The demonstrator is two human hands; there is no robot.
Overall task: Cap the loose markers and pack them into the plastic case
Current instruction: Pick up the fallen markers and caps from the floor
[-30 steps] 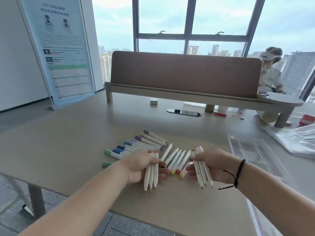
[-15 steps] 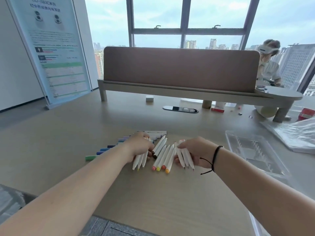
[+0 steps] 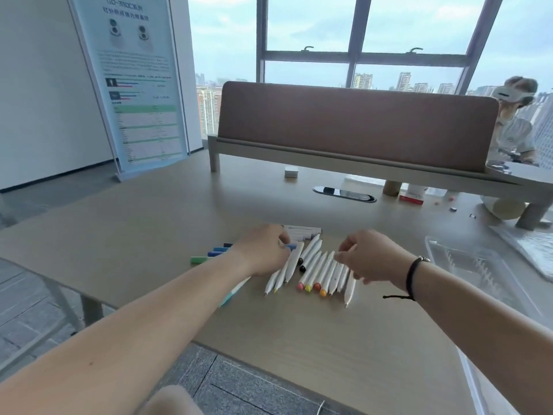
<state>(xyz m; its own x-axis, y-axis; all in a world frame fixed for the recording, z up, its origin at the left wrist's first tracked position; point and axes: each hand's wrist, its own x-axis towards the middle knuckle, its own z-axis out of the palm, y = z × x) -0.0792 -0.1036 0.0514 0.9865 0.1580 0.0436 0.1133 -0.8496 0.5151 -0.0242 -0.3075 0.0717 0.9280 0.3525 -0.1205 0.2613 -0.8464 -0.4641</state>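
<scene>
Several white markers [image 3: 314, 269] lie side by side on the table between my hands, some with coloured ends toward me. My left hand [image 3: 263, 250] curls its fingers over three uncapped white markers [image 3: 282, 275] whose tips point at me. My right hand [image 3: 369, 256] curls over another few white markers [image 3: 344, 277] at the right end of the row. A row of capped markers with blue and green caps [image 3: 214, 254] shows left of and behind my left hand. The clear plastic case [image 3: 484, 265] lies open on the table to the right.
A brown padded desk divider [image 3: 353, 124] on a raised shelf crosses the back of the table. A person with a headset [image 3: 514, 124] sits behind it at the right. A standing poster [image 3: 134, 85] is at the left. Clear plastic packaging [image 3: 535, 244] lies at the far right.
Both hands have lowered their bundles of markers onto the table beside the middle row. The camera has tilted, so the scene sits lower in view.
</scene>
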